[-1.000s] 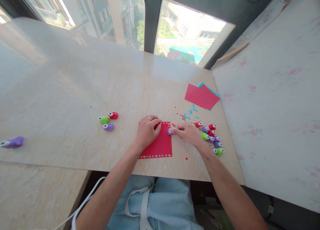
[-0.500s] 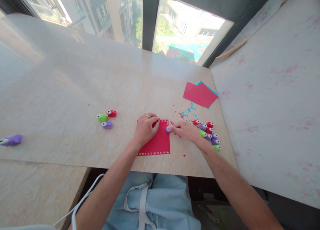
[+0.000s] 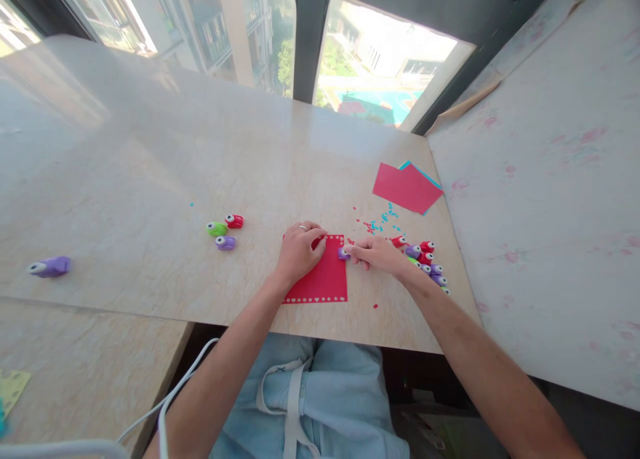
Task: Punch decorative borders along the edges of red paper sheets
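A red paper sheet (image 3: 323, 280) with punched holes along its edges lies near the table's front edge. My left hand (image 3: 299, 251), a ring on one finger, rests with curled fingers on the sheet's far left corner. My right hand (image 3: 377, 254) is closed in a pinch on a small purple punch (image 3: 343, 253) at the sheet's right edge. A cluster of several red, purple and green punches (image 3: 425, 262) lies just right of my right hand.
Three small punches (image 3: 224, 231) sit left of the sheet, and a larger purple punch (image 3: 50, 266) lies far left. Red and blue sheets (image 3: 406, 187) are stacked at the back right. Paper bits (image 3: 380, 221) are scattered beside them. The marble table (image 3: 150, 179) meets a wall on the right.
Both hands stay on the red sheet. My right hand with the purple punch has crept slightly along the sheet's right edge. The view has shifted a little.
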A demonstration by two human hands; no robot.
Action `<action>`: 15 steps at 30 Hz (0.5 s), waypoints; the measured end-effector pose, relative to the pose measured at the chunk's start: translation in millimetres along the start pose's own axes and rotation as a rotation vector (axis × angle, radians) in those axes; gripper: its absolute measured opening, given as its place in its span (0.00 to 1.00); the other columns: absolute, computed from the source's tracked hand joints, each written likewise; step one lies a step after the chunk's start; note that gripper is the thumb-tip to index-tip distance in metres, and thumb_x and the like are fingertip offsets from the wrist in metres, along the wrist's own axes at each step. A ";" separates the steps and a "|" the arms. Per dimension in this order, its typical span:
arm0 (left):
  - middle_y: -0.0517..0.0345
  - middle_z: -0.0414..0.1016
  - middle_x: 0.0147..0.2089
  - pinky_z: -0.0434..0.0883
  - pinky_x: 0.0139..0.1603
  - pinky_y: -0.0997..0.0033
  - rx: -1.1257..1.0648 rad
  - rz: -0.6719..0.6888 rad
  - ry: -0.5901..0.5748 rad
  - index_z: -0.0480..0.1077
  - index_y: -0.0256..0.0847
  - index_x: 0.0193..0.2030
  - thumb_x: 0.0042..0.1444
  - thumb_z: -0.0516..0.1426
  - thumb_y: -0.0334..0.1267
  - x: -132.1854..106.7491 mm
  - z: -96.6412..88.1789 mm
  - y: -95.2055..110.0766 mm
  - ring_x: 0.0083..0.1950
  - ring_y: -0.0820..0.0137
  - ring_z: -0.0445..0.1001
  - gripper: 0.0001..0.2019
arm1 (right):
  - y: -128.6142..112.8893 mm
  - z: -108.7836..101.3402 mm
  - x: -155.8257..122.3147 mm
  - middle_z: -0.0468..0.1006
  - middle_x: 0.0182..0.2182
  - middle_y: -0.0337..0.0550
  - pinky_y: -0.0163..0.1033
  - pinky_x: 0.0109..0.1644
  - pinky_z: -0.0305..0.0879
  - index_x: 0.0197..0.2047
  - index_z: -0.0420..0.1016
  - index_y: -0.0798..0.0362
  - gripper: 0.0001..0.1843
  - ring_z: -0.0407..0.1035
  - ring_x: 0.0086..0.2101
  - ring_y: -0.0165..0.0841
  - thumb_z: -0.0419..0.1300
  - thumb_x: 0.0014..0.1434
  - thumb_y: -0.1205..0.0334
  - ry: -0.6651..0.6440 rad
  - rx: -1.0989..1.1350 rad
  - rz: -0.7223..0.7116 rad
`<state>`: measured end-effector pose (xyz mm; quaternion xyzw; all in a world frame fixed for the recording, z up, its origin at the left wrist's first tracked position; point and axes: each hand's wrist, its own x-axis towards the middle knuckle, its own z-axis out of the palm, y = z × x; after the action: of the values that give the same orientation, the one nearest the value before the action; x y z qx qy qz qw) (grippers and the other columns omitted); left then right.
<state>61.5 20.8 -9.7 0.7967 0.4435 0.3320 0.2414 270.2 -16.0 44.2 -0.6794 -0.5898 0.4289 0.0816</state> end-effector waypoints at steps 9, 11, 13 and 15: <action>0.53 0.79 0.43 0.69 0.51 0.60 -0.007 0.017 0.006 0.78 0.41 0.40 0.58 0.58 0.32 -0.1 -0.5 -0.2 0.46 0.64 0.75 0.07 | 8.1 -0.8 -1.4 0.66 0.16 0.34 0.35 0.27 0.50 0.23 0.75 0.54 0.29 0.57 0.20 0.27 0.55 0.58 0.36 0.020 0.175 -0.047; 0.52 0.79 0.43 0.69 0.51 0.60 -0.008 0.016 0.009 0.78 0.40 0.40 0.58 0.58 0.32 0.0 -0.4 -0.1 0.46 0.63 0.75 0.07 | 7.3 2.4 -3.2 0.65 0.16 0.34 0.35 0.26 0.49 0.23 0.73 0.53 0.28 0.55 0.19 0.27 0.58 0.56 0.36 0.037 0.177 -0.031; 0.52 0.79 0.43 0.69 0.51 0.60 -0.008 0.014 0.010 0.78 0.41 0.40 0.58 0.58 0.31 0.1 -0.5 0.2 0.46 0.63 0.75 0.07 | 7.0 9.0 -5.6 0.63 0.17 0.31 0.35 0.25 0.48 0.25 0.71 0.53 0.25 0.54 0.19 0.26 0.62 0.53 0.38 0.125 0.204 -0.043; 0.52 0.79 0.43 0.69 0.51 0.60 -0.007 0.009 0.006 0.78 0.41 0.40 0.58 0.58 0.31 0.0 -0.8 0.6 0.46 0.63 0.75 0.07 | 7.9 19.0 -8.6 0.61 0.18 0.29 0.34 0.25 0.48 0.31 0.71 0.52 0.22 0.54 0.20 0.26 0.66 0.50 0.41 0.246 0.248 -0.095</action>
<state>61.2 20.5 -8.7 0.7969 0.4395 0.3370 0.2411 263.7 -33.3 31.8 -0.6829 -0.5494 0.4075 0.2564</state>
